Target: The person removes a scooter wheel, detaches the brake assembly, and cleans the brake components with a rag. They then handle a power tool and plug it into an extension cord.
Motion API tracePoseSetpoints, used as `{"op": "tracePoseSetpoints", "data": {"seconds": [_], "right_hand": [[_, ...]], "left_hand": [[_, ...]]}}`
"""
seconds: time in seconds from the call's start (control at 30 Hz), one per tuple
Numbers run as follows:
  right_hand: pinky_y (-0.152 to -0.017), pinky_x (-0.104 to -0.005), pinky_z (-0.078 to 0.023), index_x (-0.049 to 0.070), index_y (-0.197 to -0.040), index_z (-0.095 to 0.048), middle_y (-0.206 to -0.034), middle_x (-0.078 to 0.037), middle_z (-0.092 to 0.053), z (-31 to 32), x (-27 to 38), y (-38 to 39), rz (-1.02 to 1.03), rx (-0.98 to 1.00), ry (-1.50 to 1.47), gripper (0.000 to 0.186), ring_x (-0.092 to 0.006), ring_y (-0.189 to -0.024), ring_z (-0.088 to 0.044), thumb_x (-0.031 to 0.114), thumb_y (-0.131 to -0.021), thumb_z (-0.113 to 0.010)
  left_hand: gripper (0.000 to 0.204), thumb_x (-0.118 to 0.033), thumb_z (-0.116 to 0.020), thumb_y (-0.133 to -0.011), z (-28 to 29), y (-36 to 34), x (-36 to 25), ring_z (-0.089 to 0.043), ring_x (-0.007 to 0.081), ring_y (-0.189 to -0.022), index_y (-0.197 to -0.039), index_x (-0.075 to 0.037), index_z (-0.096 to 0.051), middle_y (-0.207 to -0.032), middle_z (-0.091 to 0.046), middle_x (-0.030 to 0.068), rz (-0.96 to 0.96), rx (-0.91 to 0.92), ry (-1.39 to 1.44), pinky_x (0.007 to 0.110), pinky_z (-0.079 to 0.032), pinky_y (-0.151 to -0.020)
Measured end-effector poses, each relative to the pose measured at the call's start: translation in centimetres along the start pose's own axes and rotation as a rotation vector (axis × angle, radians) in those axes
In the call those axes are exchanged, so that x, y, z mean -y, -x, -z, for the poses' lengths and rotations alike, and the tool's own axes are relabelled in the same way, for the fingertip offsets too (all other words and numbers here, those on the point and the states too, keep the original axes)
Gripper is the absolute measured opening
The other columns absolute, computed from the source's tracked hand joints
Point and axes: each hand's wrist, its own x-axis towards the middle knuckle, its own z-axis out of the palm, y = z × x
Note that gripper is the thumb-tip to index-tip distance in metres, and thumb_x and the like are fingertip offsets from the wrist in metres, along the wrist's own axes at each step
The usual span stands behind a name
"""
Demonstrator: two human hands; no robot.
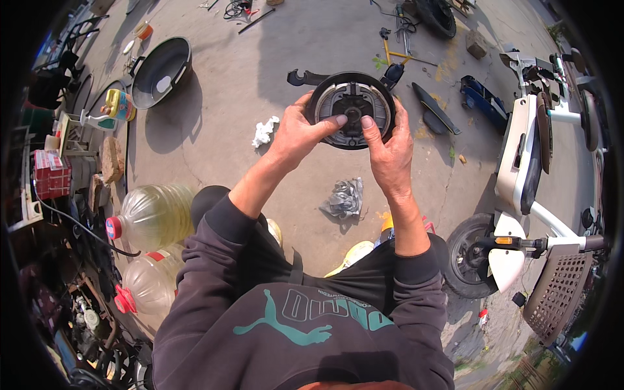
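Note:
A round black brake assembly with curved silver shoes and a dark centre is held up in front of me. My left hand grips its left side, thumb resting on the face near the middle. My right hand grips the right side, its thumb also near the centre. Just behind the assembly's left edge a dark curved metal part shows on the ground. Below it lie a crumpled grey cloth and, to the left, some white crumpled paper.
A black basin and plastic jugs sit at the left beside assorted clutter. A white scooter with wheel and basket fills the right. Tools, a yellow stand, dark panels and a tyre lie ahead on the concrete.

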Motion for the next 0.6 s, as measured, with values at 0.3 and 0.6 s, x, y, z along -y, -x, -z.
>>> {"op": "tracePoseSetpoints", "data": {"seconds": [0.3, 0.6], "right_hand": [[-0.100, -0.0360, -0.053, -0.003, -0.148, -0.040, -0.129, -0.020, -0.068, 0.5, 0.2, 0.2, 0.080, -0.054, 0.005, 0.056, -0.0251, -0.116, -0.067, 0.016, -0.102, -0.064], [-0.112, -0.0342, -0.041, -0.011, -0.149, -0.039, -0.139, -0.022, -0.059, 0.9, -0.8, -0.2, -0.018, -0.032, 0.064, 0.056, -0.0244, -0.130, -0.056, 0.019, -0.106, -0.059]], "left_hand": [[0.062, -0.021, -0.085, -0.087, -0.8, 0.0, 0.6, -0.066, 0.0135, -0.109, -0.136, 0.004, -0.057, -0.116, -0.071, 0.0086, -0.104, 0.054, -0.034, 0.031, -0.053, -0.099], [0.056, -0.056, -0.036, -0.111, -0.8, 0.1, 1.7, -0.057, 0.0054, -0.064, -0.121, -0.009, -0.064, -0.083, -0.066, -0.0017, 0.183, 0.004, 0.159, 0.024, -0.041, -0.051]]}}
